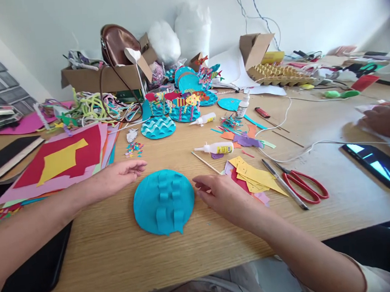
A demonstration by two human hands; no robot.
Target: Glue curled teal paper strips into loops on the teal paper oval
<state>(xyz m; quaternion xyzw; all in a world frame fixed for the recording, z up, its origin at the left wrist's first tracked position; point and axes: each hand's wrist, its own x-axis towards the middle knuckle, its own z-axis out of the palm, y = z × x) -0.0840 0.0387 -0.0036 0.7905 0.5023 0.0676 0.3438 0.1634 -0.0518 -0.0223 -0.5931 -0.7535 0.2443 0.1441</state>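
Observation:
A round turquoise disc (144,208) lies flat on the table, with several curled loops of turquoise paper (163,195) standing up in two rows on it. Just beyond its upper left edge, my left hand (127,170) hovers with loosely bent fingers and holds nothing. On the opposite side, my right hand (217,191) has its fingertips close to the disc's right edge; whether they touch it I cannot tell. Its fingers are slightly apart, with nothing between them. Beyond that hand are a wooden stick (206,162), a glue bottle (217,148) and yellow paper pieces (254,177).
Red-handled scissors (306,186) and a pen (286,186) lie to the right, near a phone (379,167) and another person's hand (385,122). Coloured sheets (90,149) are stacked at left. Decorated turquoise discs (158,127), a white cable (290,111) and a cardboard box (88,80) stand farther back.

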